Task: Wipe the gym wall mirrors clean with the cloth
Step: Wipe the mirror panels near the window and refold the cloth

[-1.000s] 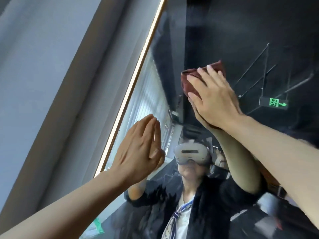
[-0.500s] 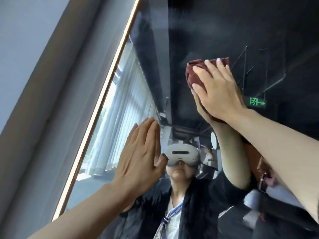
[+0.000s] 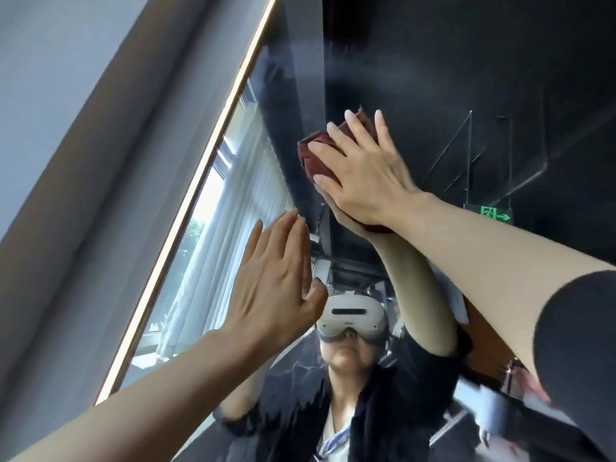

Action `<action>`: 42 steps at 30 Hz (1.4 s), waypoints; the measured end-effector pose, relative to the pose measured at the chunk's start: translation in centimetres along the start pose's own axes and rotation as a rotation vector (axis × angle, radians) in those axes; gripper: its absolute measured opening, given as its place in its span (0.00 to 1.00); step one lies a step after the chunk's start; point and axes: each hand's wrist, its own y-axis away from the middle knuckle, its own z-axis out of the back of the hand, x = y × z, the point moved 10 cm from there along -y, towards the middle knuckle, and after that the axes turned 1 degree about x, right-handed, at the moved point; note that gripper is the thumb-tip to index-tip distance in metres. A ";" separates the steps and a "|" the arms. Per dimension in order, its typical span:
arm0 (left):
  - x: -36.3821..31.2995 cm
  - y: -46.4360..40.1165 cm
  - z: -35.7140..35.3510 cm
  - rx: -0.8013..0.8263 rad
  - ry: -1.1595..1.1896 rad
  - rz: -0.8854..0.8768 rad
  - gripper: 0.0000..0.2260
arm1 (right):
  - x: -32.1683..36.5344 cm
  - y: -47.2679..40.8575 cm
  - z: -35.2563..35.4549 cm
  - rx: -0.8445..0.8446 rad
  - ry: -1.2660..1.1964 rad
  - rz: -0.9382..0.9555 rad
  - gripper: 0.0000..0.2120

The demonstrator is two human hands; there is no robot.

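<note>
Hands apart: right hand (image 3: pixel 363 175) presses cloth (image 3: pixel 311 155) on mirror (image 3: pixel 433 61), left hand (image 3: pixel 273 281) flat.

Bunched maroon cloth (image 3: pixel 315 155) pressed flat on wall mirror (image 3: pixel 433 61), high up

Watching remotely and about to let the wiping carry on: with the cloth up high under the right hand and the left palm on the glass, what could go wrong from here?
1. The left hand lies flat with bare fingers on the mirror; it may leave fresh prints.
2. The right hand presses the bunched dark red cloth with straight fingers; it could slip out.
3. The strip by the mirror's lit edge may get missed.
</note>
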 end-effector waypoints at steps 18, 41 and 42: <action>-9.0 4.3 -3.0 0.020 0.111 0.028 0.34 | -3.2 17.9 -0.8 -0.092 -0.117 -0.337 0.26; -1.9 15.4 -2.1 0.043 0.068 0.057 0.41 | 5.6 19.9 -1.9 -0.158 -0.327 -0.104 0.22; -1.6 15.5 -2.1 0.062 0.050 0.065 0.41 | 1.9 19.8 -1.7 -0.191 -0.297 -0.254 0.22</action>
